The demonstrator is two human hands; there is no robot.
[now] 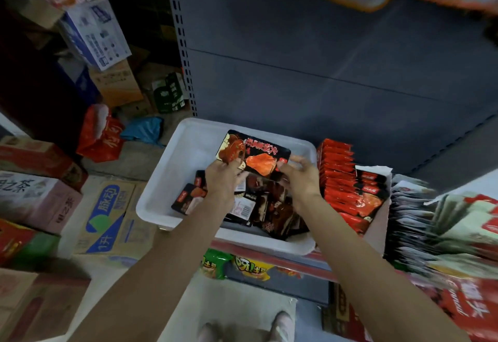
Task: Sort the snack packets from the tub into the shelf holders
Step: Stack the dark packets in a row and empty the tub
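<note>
Head view, looking down over two bare forearms reaching in from 6 o'clock.

One white tub (172,180) at centre, rectangular, rim rounded, resting on the shelf edge (283,259). One black snack packet (256,155) held up above the tub's far half, toward 12 o'clock from the hands: glossy black, red characters across the top, an orange-red food picture in the middle, a small red badge at its right end. Left hand (222,180) grasping the packet's lower left corner, fingers curled round it. Right hand (299,177) pinching the packet's right edge, thumb and fingertips closed on it.

Below the hands, a loose heap of packets (272,212) in the tub's near half, same black and red print; several, overlapping too much for an exact count. At least two lying face down, showing white barcode labels. Two more at 9 o'clock of the heap, face up.

Just beside the tub at 3 o'clock, one white shelf holder (377,223) packed with a row of red-and-black packets (342,180) standing on edge; too many and too tight for a count. Further toward 3 o'clock, rows of pale and red bags (444,228), blurred.

At 9 o'clock, stacked cardboard cartons (113,217) on the floor, one printed blue and white. At 6 o'clock, two shoes (281,325). At 12 o'clock, a grey shelf back panel (323,72).
</note>
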